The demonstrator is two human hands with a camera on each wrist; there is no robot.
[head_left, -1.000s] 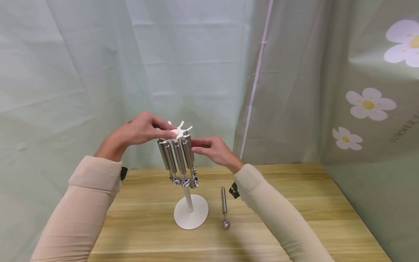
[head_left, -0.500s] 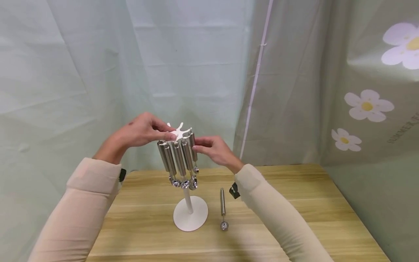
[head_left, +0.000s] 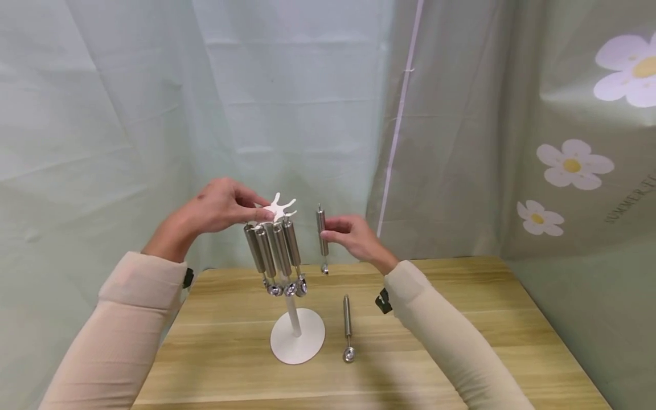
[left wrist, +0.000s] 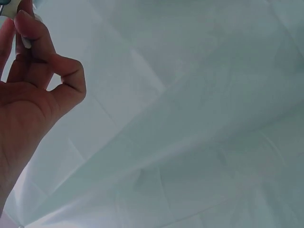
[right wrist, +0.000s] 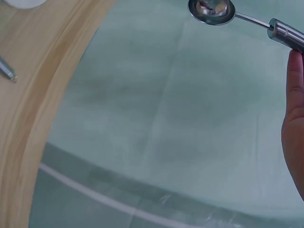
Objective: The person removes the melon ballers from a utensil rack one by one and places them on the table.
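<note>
Here we are pinching the white hook top of the rack with our left hand, left of centre, four steel scoops hanging beneath. Just right, clear of the hooks, our right hand is gripping a fifth scoop, its long axis upright, small bowl down, shiny and slim. Lower, another scoop is lying on the worktop.

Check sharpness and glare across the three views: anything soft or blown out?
Head view: evenly lit and sharp; faint shadows under the white stand. Left wrist view: left hand in shade at the edge, only curtain elsewhere. Right wrist view: small highlights on the held scoop; table edge slightly soft.
</note>
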